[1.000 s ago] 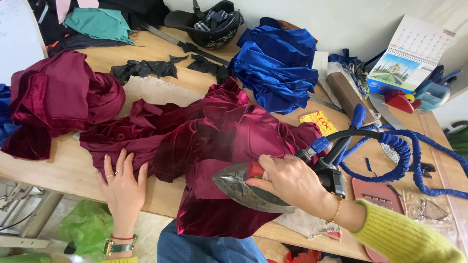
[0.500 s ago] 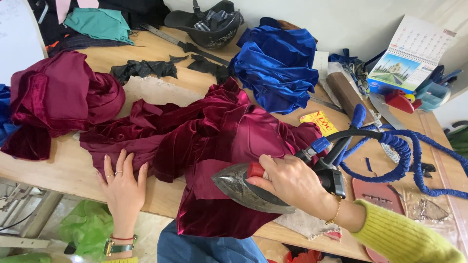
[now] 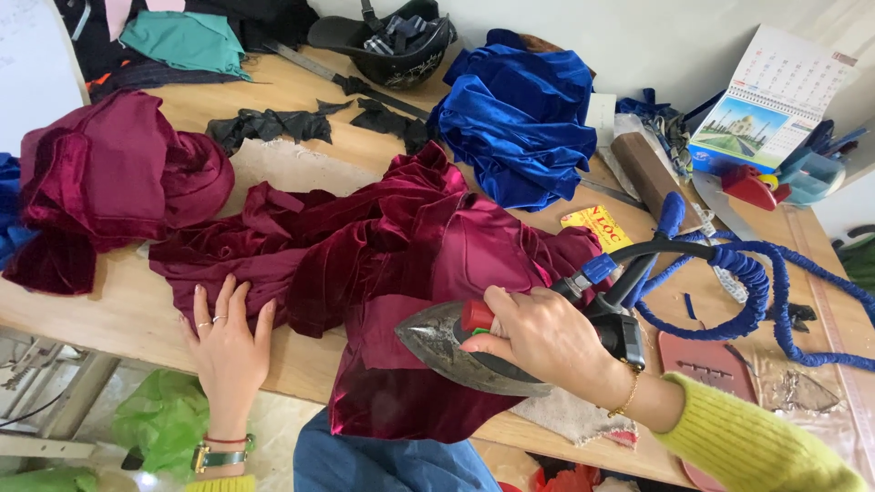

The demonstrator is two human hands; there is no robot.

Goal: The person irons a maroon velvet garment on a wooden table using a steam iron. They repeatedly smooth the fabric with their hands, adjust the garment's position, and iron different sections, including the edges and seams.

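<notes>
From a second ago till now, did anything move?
Nothing visibly moved. The right hand keeps its grip on the iron over the maroon cloth, and the left hand stays flat on the cloth at the table edge.

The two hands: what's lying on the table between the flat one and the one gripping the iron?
In the head view, crumpled maroon velvet fabric fills the stretch between the left hand, pressed flat on its edge, and the right hand gripping the iron.
</notes>
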